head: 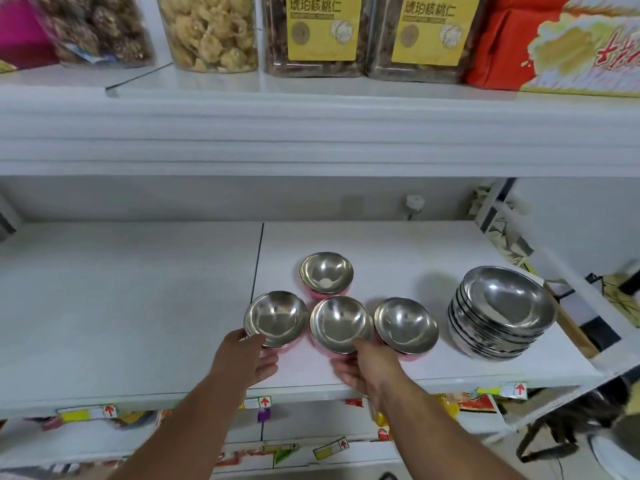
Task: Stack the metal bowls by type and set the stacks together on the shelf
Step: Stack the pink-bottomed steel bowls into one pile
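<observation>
Several small metal bowls with pink outsides stand on the white shelf. One bowl sits at the back; in front of it stand a left bowl, a middle bowl and a right bowl in a row. My left hand grips the left bowl at its near rim, thumb on top. My right hand holds the middle bowl at its near rim. To the right stands a stack of larger plain metal bowls.
The upper shelf hangs above, loaded with jars of dried food and a red package. A seam divides the bowls' shelf into two panels. Lower shelves with price tags lie below. The shelf's right end is close to the large stack.
</observation>
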The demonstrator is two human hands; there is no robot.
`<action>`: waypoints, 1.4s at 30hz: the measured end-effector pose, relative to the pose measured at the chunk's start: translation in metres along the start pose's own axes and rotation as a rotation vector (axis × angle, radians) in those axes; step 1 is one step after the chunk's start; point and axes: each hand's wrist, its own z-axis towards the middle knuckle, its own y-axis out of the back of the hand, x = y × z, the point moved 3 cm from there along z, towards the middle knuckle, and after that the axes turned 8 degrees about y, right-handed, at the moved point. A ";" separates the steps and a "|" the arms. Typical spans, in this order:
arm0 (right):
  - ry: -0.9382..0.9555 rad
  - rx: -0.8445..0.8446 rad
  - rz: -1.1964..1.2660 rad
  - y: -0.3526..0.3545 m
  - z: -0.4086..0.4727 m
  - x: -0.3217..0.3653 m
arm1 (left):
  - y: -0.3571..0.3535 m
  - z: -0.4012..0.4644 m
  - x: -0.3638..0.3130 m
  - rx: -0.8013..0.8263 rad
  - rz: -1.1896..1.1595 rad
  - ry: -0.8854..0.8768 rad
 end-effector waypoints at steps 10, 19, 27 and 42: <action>0.185 -0.013 -0.033 -0.004 -0.021 0.019 | 0.013 0.003 0.011 0.021 -0.050 0.009; 0.255 0.082 -0.184 -0.019 -0.038 0.055 | -0.026 -0.018 0.031 0.157 -0.095 0.066; 0.190 0.042 -0.251 -0.007 -0.034 0.035 | -0.035 -0.025 0.048 0.300 -0.092 0.124; 0.225 -0.005 -0.072 0.009 -0.040 0.020 | -0.032 -0.033 0.045 0.256 -0.124 0.099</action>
